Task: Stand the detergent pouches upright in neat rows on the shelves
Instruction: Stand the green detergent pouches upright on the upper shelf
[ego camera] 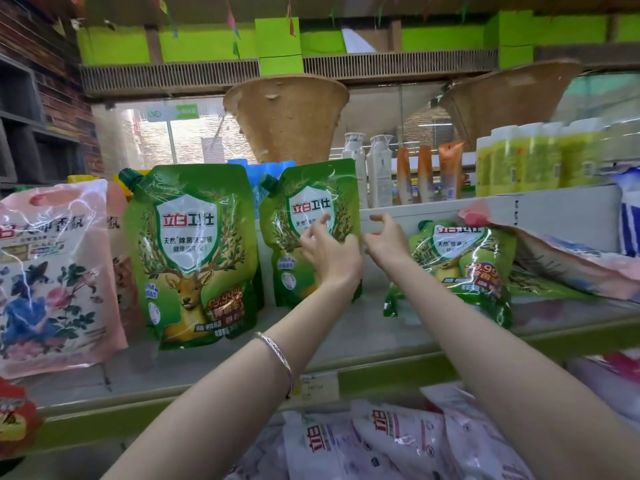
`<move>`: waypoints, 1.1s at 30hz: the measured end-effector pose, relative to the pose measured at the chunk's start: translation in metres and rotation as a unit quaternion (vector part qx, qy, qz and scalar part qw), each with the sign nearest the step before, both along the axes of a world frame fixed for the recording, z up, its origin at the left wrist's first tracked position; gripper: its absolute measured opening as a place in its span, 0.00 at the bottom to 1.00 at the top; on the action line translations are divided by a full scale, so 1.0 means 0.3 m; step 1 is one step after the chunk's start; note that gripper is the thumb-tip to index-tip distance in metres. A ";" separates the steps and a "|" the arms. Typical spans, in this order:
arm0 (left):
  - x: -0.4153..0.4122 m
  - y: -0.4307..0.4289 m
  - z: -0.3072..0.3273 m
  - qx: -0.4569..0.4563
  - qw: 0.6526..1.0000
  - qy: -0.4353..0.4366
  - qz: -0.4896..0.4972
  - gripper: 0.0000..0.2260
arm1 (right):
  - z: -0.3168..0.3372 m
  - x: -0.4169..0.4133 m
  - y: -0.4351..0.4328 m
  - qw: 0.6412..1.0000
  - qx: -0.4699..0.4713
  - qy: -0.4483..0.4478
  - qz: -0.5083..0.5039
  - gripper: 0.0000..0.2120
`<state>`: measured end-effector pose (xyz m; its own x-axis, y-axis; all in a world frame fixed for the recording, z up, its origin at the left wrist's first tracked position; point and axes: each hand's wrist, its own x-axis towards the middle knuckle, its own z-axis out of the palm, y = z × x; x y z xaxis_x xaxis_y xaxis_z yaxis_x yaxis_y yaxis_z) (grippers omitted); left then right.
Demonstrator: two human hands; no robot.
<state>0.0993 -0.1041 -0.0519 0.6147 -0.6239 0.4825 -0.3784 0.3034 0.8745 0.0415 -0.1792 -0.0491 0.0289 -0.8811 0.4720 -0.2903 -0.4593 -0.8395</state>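
Note:
Two green detergent pouches with a deer print stand upright on the shelf (346, 344). The larger-looking one (194, 251) is at centre left. The second green pouch (311, 202) stands further back, just right of it. My left hand (329, 251) rests against the front of this second pouch with fingers spread. My right hand (386, 239) hovers by its right edge, fingers curled and apart, holding nothing. More green pouches (464, 268) lie slumped on the shelf to the right. A pink floral pouch (55, 275) stands at the far left.
A pink bag (568, 258) lies tilted over the slumped green pouches at right. Bottles and tubes (415, 174) stand behind a white divider (485, 209). Pale pink-white bags (398, 441) fill the shelf below. A price tag (318, 386) sits on the shelf's front rail.

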 end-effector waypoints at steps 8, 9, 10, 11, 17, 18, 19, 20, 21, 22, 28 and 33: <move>-0.130 -0.120 -0.004 0.117 0.963 -0.205 -0.133 0.19 | 0.045 -0.308 0.004 0.953 -0.101 0.210 -0.195 0.11; -0.142 -0.145 -0.006 0.148 0.953 -0.218 -0.152 0.20 | 0.036 -0.350 -0.002 0.945 -0.085 0.234 -0.211 0.11; -0.155 -0.164 -0.006 0.176 0.944 -0.230 -0.159 0.21 | 0.025 -0.390 -0.009 0.940 -0.065 0.250 -0.221 0.12; -0.162 -0.182 -0.007 0.194 0.939 -0.237 -0.155 0.22 | 0.012 -0.425 -0.015 0.939 -0.046 0.254 -0.226 0.13; -0.181 -0.260 -0.015 0.297 0.931 -0.145 -0.155 0.21 | -0.052 -0.556 -0.042 0.955 0.024 0.110 -0.274 0.24; -0.183 -0.264 -0.019 0.312 0.925 -0.138 -0.165 0.20 | -0.058 -0.569 -0.043 0.958 0.048 0.087 -0.268 0.26; -0.186 -0.267 -0.024 0.321 0.923 -0.128 -0.170 0.20 | -0.065 -0.577 -0.043 0.961 0.078 0.071 -0.255 0.26; -0.187 -0.274 -0.029 0.315 0.927 -0.108 -0.171 0.19 | -0.073 -0.580 -0.051 0.964 0.111 0.051 -0.235 0.25; -0.186 -0.280 -0.032 0.313 0.928 -0.097 -0.175 0.19 | -0.076 -0.580 -0.056 0.967 0.138 0.028 -0.210 0.24; -0.188 -0.286 -0.031 0.319 0.928 -0.073 -0.178 0.18 | -0.079 -0.576 -0.060 0.970 0.169 -0.010 -0.176 0.23; -0.192 -0.262 -0.015 0.258 0.947 0.068 -0.181 0.11 | -0.103 -0.566 -0.172 0.946 0.226 -0.212 -0.094 0.09; -0.141 -0.225 0.003 0.208 0.944 0.174 -0.190 0.10 | -0.055 -0.522 -0.136 0.951 0.192 -0.220 -0.099 0.10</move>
<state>0.0571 -0.1716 -0.0509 0.3847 -0.9221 -0.0424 0.0203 -0.0375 0.9991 -0.1150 -0.2201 -0.0655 -0.2812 -0.9587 0.0416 0.0798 -0.0665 -0.9946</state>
